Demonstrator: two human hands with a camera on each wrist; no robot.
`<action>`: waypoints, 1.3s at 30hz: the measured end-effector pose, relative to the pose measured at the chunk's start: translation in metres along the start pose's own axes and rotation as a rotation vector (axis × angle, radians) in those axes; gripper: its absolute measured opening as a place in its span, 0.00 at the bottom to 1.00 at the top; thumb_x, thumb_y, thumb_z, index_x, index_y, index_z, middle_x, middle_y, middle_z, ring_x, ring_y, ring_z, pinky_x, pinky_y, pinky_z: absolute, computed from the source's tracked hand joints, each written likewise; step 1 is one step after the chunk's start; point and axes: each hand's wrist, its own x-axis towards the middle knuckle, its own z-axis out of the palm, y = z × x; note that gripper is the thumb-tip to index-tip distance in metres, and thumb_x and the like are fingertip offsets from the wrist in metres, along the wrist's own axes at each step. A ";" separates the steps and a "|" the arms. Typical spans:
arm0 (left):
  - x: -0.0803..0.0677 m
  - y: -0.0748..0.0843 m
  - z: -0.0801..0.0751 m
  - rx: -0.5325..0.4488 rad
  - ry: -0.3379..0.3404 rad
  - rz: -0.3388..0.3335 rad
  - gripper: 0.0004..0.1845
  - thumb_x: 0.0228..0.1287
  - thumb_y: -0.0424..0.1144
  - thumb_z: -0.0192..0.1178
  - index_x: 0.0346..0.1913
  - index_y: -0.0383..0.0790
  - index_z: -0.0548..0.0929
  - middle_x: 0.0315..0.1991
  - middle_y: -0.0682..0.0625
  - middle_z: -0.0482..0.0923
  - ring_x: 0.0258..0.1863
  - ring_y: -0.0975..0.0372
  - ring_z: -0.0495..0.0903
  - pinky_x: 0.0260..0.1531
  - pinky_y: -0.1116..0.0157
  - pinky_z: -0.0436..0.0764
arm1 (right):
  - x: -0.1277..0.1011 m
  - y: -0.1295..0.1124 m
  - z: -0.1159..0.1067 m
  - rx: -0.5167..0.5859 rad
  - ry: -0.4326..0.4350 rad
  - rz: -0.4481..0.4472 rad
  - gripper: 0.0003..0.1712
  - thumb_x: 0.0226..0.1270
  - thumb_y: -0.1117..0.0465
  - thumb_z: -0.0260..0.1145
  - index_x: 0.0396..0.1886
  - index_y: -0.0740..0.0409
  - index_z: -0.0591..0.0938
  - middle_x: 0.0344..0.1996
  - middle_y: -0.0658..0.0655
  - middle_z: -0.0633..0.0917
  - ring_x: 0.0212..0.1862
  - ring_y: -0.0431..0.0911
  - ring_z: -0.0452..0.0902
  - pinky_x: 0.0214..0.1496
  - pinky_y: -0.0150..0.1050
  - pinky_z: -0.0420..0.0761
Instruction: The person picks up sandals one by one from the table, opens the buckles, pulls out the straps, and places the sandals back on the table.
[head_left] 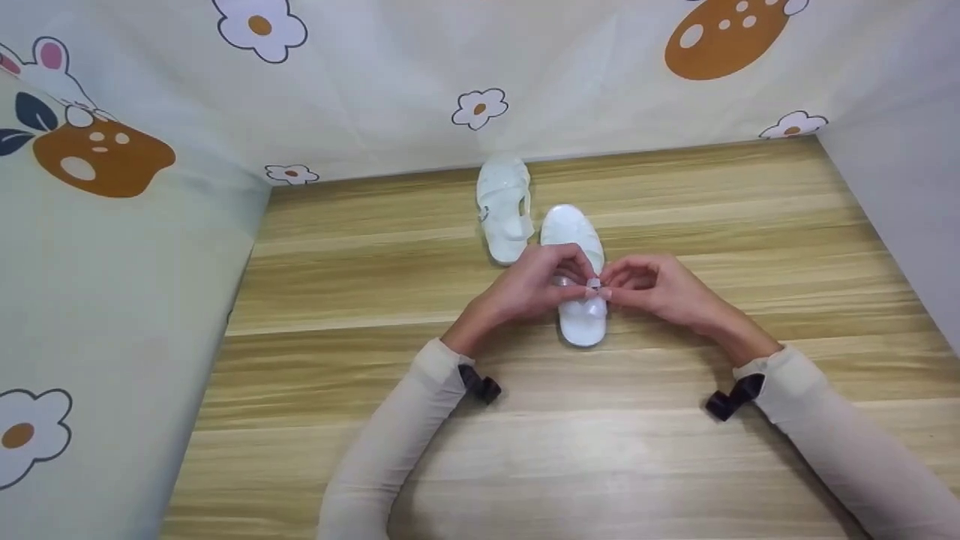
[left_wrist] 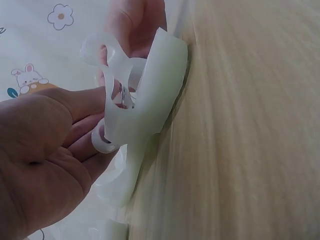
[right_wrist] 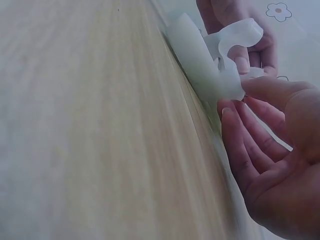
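Sandals lie on the wooden floor (head_left: 675,450) before us, walled in by a flower-printed cloth (head_left: 135,285). The far sandal (head_left: 504,208) rests untouched just beside the toe of the near sandal (head_left: 582,319), near the back cloth. We bring both hands together over the near sandal's middle. Our left hand (head_left: 536,289) and our right hand (head_left: 652,289) curl their fingertips and pinch its strap (left_wrist: 120,120) and small buckle (head_left: 593,284) between them, wrists low to the floor.
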 end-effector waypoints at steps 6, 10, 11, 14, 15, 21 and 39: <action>0.000 -0.002 -0.003 0.082 -0.001 0.066 0.13 0.68 0.39 0.77 0.50 0.41 0.87 0.46 0.53 0.91 0.49 0.68 0.88 0.57 0.72 0.82 | 0.000 0.002 -0.001 0.026 -0.015 0.000 0.15 0.71 0.62 0.77 0.54 0.61 0.87 0.43 0.60 0.90 0.45 0.49 0.90 0.49 0.39 0.92; -0.001 -0.003 -0.007 0.118 0.009 0.079 0.15 0.66 0.44 0.79 0.50 0.43 0.88 0.46 0.55 0.90 0.49 0.67 0.84 0.57 0.64 0.84 | 0.001 0.003 -0.002 0.030 -0.016 -0.014 0.15 0.73 0.61 0.76 0.54 0.63 0.87 0.43 0.60 0.90 0.44 0.49 0.90 0.48 0.38 0.91; -0.001 -0.003 -0.008 0.122 0.011 0.079 0.16 0.65 0.45 0.79 0.50 0.44 0.88 0.46 0.55 0.89 0.48 0.66 0.83 0.57 0.61 0.84 | 0.001 0.003 -0.002 0.034 -0.015 -0.015 0.15 0.74 0.60 0.76 0.53 0.63 0.87 0.43 0.61 0.90 0.44 0.48 0.90 0.47 0.38 0.91; -0.001 -0.005 -0.010 0.120 0.006 0.077 0.17 0.65 0.46 0.80 0.50 0.44 0.88 0.47 0.56 0.89 0.48 0.64 0.82 0.56 0.57 0.84 | 0.001 0.003 -0.003 0.052 -0.028 -0.026 0.14 0.76 0.59 0.74 0.51 0.65 0.86 0.43 0.62 0.90 0.41 0.47 0.88 0.44 0.37 0.90; -0.001 -0.006 -0.010 0.122 0.002 0.075 0.17 0.65 0.46 0.80 0.51 0.45 0.88 0.47 0.56 0.89 0.48 0.64 0.82 0.56 0.58 0.84 | 0.001 0.002 -0.003 0.059 -0.038 -0.030 0.13 0.77 0.59 0.73 0.51 0.65 0.86 0.43 0.62 0.90 0.41 0.47 0.88 0.44 0.37 0.89; -0.001 -0.009 -0.009 0.143 -0.007 0.061 0.15 0.66 0.47 0.79 0.49 0.47 0.89 0.45 0.57 0.88 0.44 0.66 0.79 0.49 0.68 0.79 | -0.001 0.000 -0.007 0.085 -0.134 -0.093 0.12 0.82 0.63 0.64 0.52 0.69 0.86 0.43 0.60 0.90 0.39 0.49 0.87 0.43 0.40 0.89; -0.002 -0.009 -0.007 0.029 -0.015 0.041 0.12 0.67 0.45 0.78 0.48 0.49 0.89 0.46 0.59 0.88 0.49 0.68 0.81 0.54 0.67 0.81 | -0.003 -0.001 -0.003 0.045 -0.060 -0.080 0.10 0.79 0.61 0.70 0.50 0.65 0.87 0.43 0.72 0.89 0.39 0.53 0.88 0.41 0.40 0.89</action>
